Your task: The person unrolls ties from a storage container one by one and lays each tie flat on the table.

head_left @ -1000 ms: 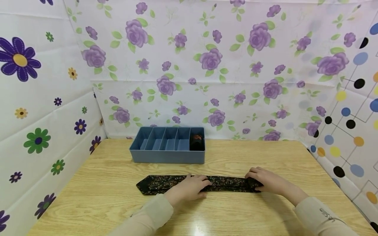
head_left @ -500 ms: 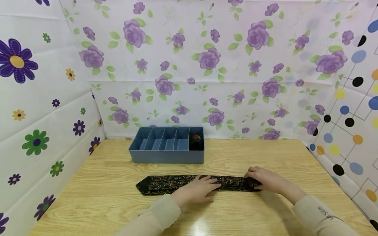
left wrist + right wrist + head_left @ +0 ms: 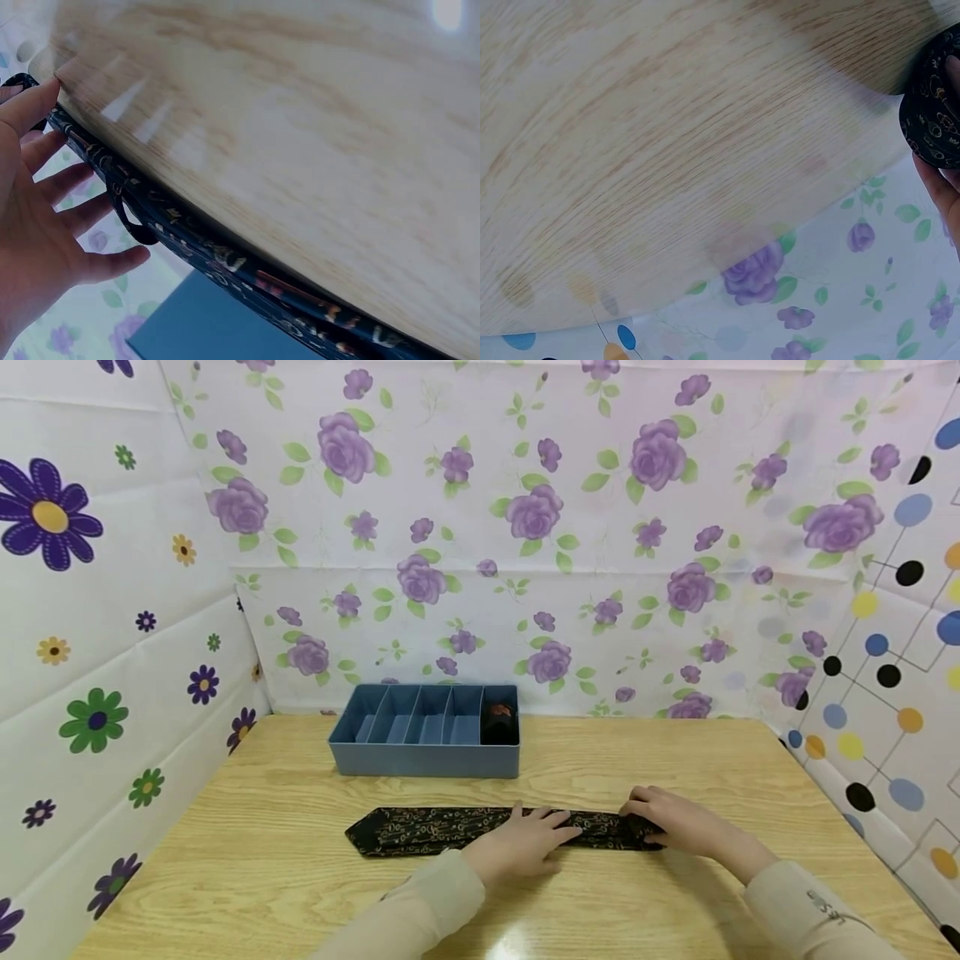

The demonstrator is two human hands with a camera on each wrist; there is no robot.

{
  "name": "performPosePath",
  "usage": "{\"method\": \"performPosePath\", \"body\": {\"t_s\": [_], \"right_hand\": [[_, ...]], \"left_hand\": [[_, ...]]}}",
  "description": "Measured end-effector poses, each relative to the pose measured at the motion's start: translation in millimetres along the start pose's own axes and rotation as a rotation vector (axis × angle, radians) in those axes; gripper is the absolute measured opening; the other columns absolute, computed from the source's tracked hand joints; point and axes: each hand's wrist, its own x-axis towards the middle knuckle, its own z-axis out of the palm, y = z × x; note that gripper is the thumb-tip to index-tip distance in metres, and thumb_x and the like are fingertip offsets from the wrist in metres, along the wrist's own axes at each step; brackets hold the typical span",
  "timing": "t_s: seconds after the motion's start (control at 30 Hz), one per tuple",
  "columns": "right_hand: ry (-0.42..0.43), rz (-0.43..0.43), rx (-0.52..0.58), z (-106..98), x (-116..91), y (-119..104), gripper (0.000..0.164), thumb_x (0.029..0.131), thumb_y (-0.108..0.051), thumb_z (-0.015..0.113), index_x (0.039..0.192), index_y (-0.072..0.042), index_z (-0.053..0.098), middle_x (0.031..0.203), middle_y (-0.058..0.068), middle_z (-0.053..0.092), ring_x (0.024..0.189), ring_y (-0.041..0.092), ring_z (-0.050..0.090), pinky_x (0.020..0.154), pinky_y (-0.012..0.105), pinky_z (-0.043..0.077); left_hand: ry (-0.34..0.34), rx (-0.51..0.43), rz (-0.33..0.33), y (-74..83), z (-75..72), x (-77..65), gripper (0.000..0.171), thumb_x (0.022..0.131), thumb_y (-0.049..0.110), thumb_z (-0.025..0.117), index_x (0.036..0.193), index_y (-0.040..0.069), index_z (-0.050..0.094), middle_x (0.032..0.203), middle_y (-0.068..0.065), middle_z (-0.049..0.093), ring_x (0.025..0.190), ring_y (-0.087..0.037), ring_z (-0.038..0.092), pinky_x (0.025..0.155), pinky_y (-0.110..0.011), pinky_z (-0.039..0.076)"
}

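A black necktie (image 3: 420, 832) with a gold-orange pattern lies stretched across the table, its pointed wide end to the left. At its right end the cloth is rolled up, and my right hand (image 3: 681, 823) grips this roll between thumb and fingers. The right wrist view catches the round side of the rolled necktie (image 3: 928, 124) at its edge. My left hand (image 3: 517, 845) rests on the necktie right of its middle, fingers spread. In the left wrist view the left hand (image 3: 37, 217) has its fingers straight along the cloth, where a small loop (image 3: 127, 214) stands out.
Behind the necktie stands a blue divided box (image 3: 423, 762) with several compartments. Its rightmost compartment holds a dark bundle (image 3: 498, 727) with an orange pattern. Patterned cloth walls (image 3: 480, 635) border the wooden table (image 3: 247, 893) at the back and both sides.
My left hand has slid to the right along the necktie, closer to the roll. The right hand stays at the rolled end with little movement.
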Motion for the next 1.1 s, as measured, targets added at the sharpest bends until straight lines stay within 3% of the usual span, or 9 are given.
{"method": "performPosePath", "body": {"t_s": [0.3,0.63,1.1], "right_hand": [[-0.001,-0.002,0.001,-1,1,-2,0.039,0.071,-0.013,0.081,0.107,-0.012,0.064,0.1,0.0,0.057,0.09,0.019,0.059,0.074,0.031,0.055],[0.011,-0.025,0.014,-3,3,-3,0.035,0.07,-0.008,0.082,0.096,-0.014,0.059,0.103,0.001,0.06,0.092,0.021,0.06,0.078,0.033,0.054],[-0.099,0.067,0.069,-2,-1,2,0.038,0.073,-0.013,0.08,0.106,-0.012,0.062,0.103,0.002,0.059,0.094,0.025,0.06,0.078,0.035,0.055]], "left_hand": [[-0.025,-0.009,0.002,5.4,-1.4,9.1,0.059,0.092,0.046,0.055,0.146,0.036,0.033,0.154,0.009,0.027,0.141,-0.019,0.03,0.108,-0.05,0.037],[-0.142,-0.081,-0.009,-2.0,-3.0,13.8,0.066,0.091,0.051,0.05,0.149,0.041,0.02,0.158,0.013,0.014,0.146,-0.016,0.018,0.114,-0.047,0.028],[-0.159,-0.067,-0.061,4.8,-4.7,14.6,0.067,0.09,0.054,0.051,0.148,0.041,0.021,0.157,0.012,0.017,0.145,-0.015,0.018,0.113,-0.051,0.028]]}}
